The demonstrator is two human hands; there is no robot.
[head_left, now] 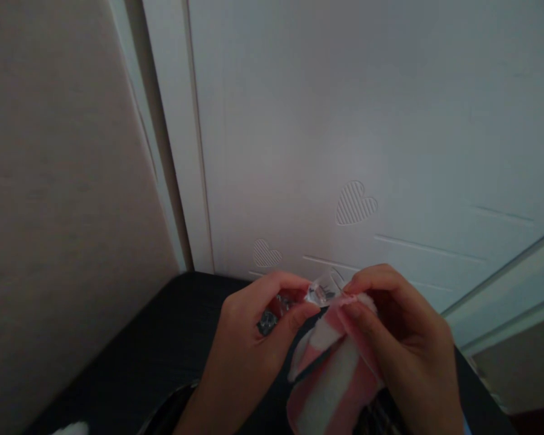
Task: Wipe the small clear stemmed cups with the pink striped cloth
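Between the thumb and forefinger of my left hand (254,332) is a small clear transparent piece (323,291), shiny like glass or plastic; its exact kind cannot be made out. More of the clear material (267,322) shows behind my left thumb, inside the hand. My right hand (403,338) pinches a fluffy pink and white striped cloth (329,386), which hangs down below the fingers. The cloth's upper edge meets the clear piece where the two hands come close together.
Under the hands lies a dark surface (163,338). Behind it stands a white panel (272,151) with engraved hearts, and a beige wall (72,181) rises on the left. A curved black object (167,408) shows at the bottom, near a bit of white (72,429).
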